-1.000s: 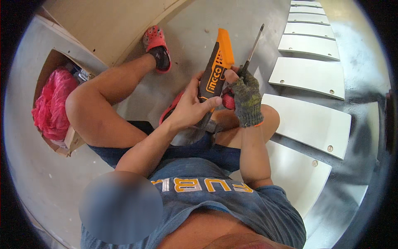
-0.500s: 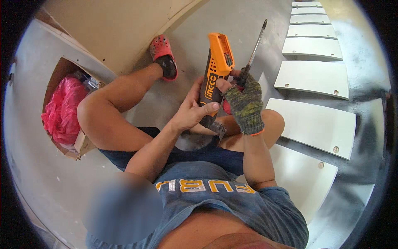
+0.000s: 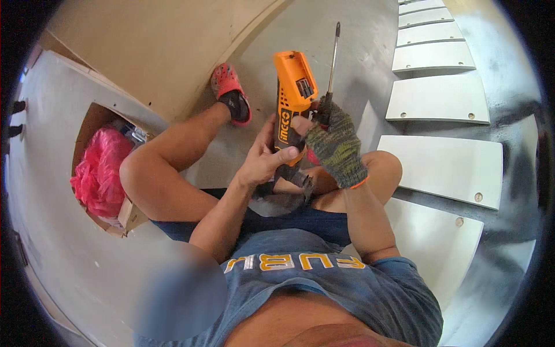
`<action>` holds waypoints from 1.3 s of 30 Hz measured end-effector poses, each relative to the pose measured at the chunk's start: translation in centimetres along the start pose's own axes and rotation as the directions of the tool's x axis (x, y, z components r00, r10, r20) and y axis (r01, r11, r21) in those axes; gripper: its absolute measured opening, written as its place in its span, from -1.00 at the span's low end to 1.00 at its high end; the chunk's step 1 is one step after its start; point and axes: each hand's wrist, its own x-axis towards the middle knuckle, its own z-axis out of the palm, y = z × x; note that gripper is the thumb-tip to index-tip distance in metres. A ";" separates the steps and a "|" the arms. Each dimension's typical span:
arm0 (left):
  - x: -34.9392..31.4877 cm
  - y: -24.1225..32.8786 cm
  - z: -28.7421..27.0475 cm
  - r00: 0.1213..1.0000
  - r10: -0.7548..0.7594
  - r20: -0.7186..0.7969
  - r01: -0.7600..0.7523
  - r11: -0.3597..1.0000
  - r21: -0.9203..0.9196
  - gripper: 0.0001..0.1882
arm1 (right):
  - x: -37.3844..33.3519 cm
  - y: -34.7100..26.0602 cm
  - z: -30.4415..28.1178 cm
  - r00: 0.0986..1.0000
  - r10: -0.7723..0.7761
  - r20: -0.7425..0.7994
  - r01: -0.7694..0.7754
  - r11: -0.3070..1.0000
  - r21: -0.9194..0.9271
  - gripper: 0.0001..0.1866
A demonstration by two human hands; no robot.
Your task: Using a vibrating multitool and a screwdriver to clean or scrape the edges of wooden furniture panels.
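The orange and black tool is held by the left hand, with thumb and fingers closed round its body. An open slot can be seen at its far end, past the grip. The screwdriver is held in the closed, gloved right hand, just beside the tool, and its tip is pointed up and away. The tool's near side is met by that hand's bare fingers; how hard it is pressed cannot be told. White boards are set out to the right of both hands.

The step in hand seems to be a check of the tool. A steady left hold seems to be needed for the next move.
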 end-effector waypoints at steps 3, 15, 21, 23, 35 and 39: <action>-0.1 0.4 0.1 0.999 0.039 0.011 -0.038 0.998 -0.047 -0.13 | -0.4 0.3 0.9 0.986 -0.153 -0.070 0.134 0.964 -0.231 -0.47; 0.1 0.0 -0.8 0.998 0.020 0.052 -0.015 0.995 -0.096 -0.13 | -0.2 0.1 0.9 0.988 -0.126 -0.095 0.112 0.985 -0.133 -0.56; -0.1 -0.2 -1.5 0.999 -0.011 0.038 0.013 0.998 -0.054 -0.14 | -1.1 0.2 2.0 0.995 -0.074 -0.065 0.072 0.997 -0.024 -0.55; -0.3 -0.4 -1.8 0.999 -0.007 0.052 0.008 1.000 -0.014 -0.15 | -1.4 -0.5 1.6 0.996 -0.077 -0.039 0.072 0.991 -0.116 -0.54; -0.6 0.5 -1.4 0.997 -0.034 0.065 0.041 0.993 -0.115 -0.11 | -2.1 -1.3 1.7 0.995 -0.102 -0.018 0.102 0.995 -0.015 -0.60; -0.6 -1.5 -2.7 0.992 -0.110 0.067 0.115 0.991 -0.067 -0.15 | -2.9 0.8 3.9 0.936 -0.297 -0.188 0.275 0.952 -0.138 -0.60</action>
